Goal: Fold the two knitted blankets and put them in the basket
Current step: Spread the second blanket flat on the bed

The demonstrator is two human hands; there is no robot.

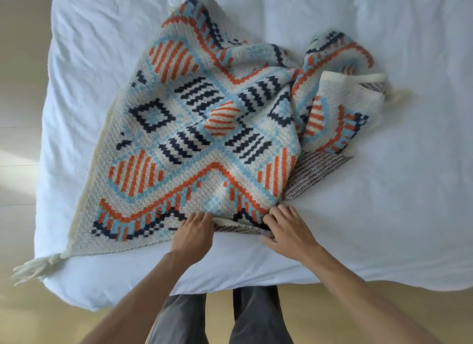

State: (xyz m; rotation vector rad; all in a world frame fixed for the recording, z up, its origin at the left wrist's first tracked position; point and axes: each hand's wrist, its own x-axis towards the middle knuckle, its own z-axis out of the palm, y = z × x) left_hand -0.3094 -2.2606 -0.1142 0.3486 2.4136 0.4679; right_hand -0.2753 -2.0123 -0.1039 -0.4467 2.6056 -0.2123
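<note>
A knitted blanket [194, 128] with orange, light blue and navy patterns on cream lies partly spread on the white bed [384, 190], bunched up at its right side. Its grey striped underside [314, 169] shows where the right part is turned over. My left hand [194, 231] and my right hand [286, 228] both grip the blanket's near edge, fingers curled into the fabric, a hand's width apart. A cream tassel [33, 266] hangs off the bed's near left corner. Only one blanket is in view, and no basket.
The bed's near edge runs just in front of my legs [220, 318]. Wooden floor [384, 313] shows below and to the left of the bed. White bedding surrounds the blanket on the right and far side.
</note>
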